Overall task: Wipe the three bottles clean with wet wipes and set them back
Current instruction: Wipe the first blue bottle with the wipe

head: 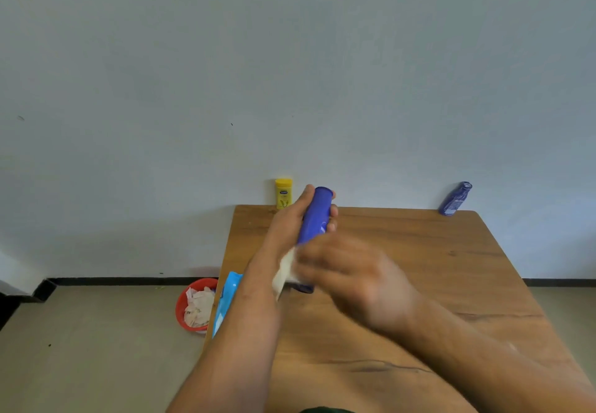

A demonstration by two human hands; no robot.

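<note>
Starting at the far left of the grip: a red bowl (196, 308) sits on the floor beside the table (419, 267), down and left of both hands, with crumpled used wipes (199, 306) in it. Just right of the bowl, near the left forearm, a light blue wipes pack (227, 298) lies on the table's left edge.

Beyond the grip and slightly left of it, a yellow bottle (283, 194) stands upright at the table's far edge, against the wall.

Left hand (290, 219): fingers curled round the upper half of the blue bottle (316, 216). Thumb runs up its left side; fingertips (333, 211) show on its right side. The bottle is held off the table, tilted, its far end poking out just above this hand.

Below that grip, a white wet wipe (285, 272) is wrapped against the bottle's lower end, with a fold sticking out to the left beside the left wrist.

Right hand (351, 280): closed over the wipe and the bottle's lower half, directly beneath the left hand's hold, almost touching it. It is blurred, so I cannot tell how the single fingers lie. The bottle's dark bottom edge just shows under this hand.

Well to the right of the grip, a small dark blue bottle (455, 199) stands at the table's far right corner, near the wall.
</note>
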